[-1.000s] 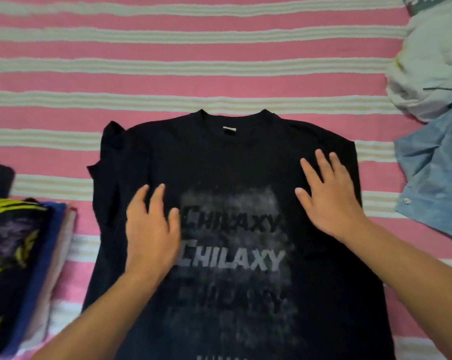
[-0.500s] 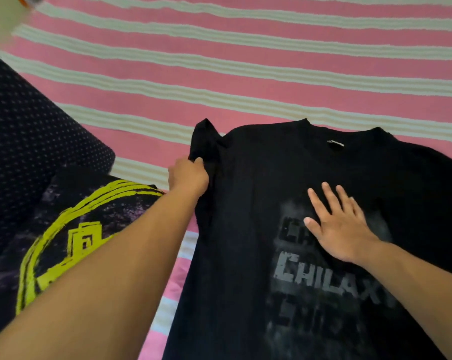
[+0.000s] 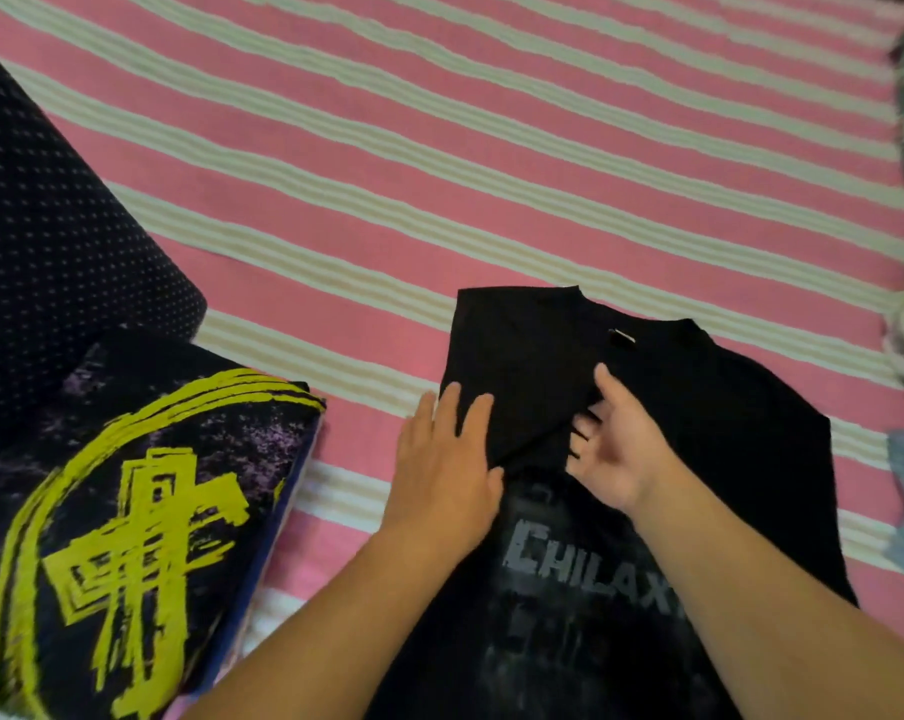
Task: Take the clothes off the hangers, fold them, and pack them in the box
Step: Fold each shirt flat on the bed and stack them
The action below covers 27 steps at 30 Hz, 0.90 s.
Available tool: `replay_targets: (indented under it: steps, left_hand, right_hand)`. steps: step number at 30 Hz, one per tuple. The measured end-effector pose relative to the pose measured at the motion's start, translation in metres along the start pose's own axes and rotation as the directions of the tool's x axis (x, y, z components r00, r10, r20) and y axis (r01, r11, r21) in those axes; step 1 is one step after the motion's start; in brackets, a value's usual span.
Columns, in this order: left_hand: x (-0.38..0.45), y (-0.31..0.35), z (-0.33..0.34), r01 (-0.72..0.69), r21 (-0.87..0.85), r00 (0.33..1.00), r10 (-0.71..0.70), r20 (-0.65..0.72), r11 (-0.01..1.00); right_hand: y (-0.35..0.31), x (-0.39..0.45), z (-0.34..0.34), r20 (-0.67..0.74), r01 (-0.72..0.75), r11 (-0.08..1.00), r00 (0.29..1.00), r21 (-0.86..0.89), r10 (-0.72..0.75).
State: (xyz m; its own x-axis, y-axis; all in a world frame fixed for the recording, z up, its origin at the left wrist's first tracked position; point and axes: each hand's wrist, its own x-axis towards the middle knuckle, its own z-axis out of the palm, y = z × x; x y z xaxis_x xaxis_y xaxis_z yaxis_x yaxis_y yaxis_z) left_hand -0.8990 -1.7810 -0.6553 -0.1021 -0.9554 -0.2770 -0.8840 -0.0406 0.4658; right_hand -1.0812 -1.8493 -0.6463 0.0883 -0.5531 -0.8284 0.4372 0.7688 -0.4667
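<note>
- The black cotton T-shirt point(image 3: 699, 433) with grey lettering lay on the pink-and-cream striped bedsheet point(image 3: 439, 174), its left side folded inward
- Left hand point(image 3: 442, 478) pressed it flat, fingers straight
- Right hand point(image 3: 613, 452) lay palm-up, relaxed, fingers tucked under the fold

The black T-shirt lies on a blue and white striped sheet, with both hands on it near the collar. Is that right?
Not quite: the head view shows the sheet is striped pink and white, not blue and white. The rest holds: the black T-shirt lies on it, with the left hand and right hand on it near the collar.
</note>
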Motion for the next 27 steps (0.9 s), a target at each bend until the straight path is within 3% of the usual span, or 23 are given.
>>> replay_targets:
  steps: [3,7,9,12,15,17,19,21,23,24,27]
  left_hand:
    - [-0.04,-0.047,0.028,0.102,0.155,0.992,-0.112,0.061,0.983]
    - [-0.05,-0.069,0.043,0.075,0.189,0.993,-0.055,-0.108,0.979]
    - [-0.038,-0.061,0.041,0.094,0.218,0.983,-0.055,-0.177,0.971]
    - [-0.023,-0.056,0.035,0.148,0.226,0.979,-0.111,-0.171,0.963]
    - [-0.021,-0.062,0.032,0.13,0.229,0.981,-0.092,-0.171,0.965]
    - [-0.024,-0.066,0.035,0.088,0.248,0.98,-0.038,-0.197,0.965]
    - [-0.027,-0.071,0.039,0.061,0.252,0.975,-0.003,-0.224,0.966]
    - [-0.028,-0.075,0.043,0.033,0.247,0.966,0.033,-0.258,0.969]
    - [-0.027,-0.078,0.045,0.015,0.229,0.95,0.058,-0.306,0.973]
    - [-0.027,-0.079,0.046,0.004,0.219,0.946,0.068,-0.318,0.976]
    - [-0.031,-0.087,0.053,-0.06,0.178,0.94,0.116,-0.321,0.982]
  right_hand:
    - [0.032,0.016,-0.026,-0.103,-0.011,1.0,0.995,-0.004,0.01]
    - [0.036,0.026,-0.007,-0.214,0.032,0.976,0.974,-0.214,-0.079]
    - [0.037,0.016,0.01,-0.293,0.114,0.976,0.942,-0.185,-0.165]
    - [0.056,-0.02,0.014,-0.394,0.228,0.961,0.878,-0.154,-0.272]
    - [0.095,-0.048,-0.01,-0.524,0.045,0.978,0.839,-0.203,-0.147]
    - [0.097,-0.044,-0.029,-0.618,-0.049,0.873,0.725,-0.486,-0.303]
    - [0.069,-0.024,-0.031,-0.494,0.014,0.641,0.626,-0.767,-0.604]
    - [0.03,0.007,-0.01,-0.194,0.118,0.34,0.63,-0.933,-0.752]
    - [-0.004,0.049,0.025,0.069,0.192,0.102,0.719,-0.976,-0.692]
    - [-0.018,0.067,0.046,0.147,0.224,0.049,0.774,-0.973,-0.616]
    - [-0.038,0.105,0.094,0.188,0.242,0.081,0.891,-0.967,-0.412]
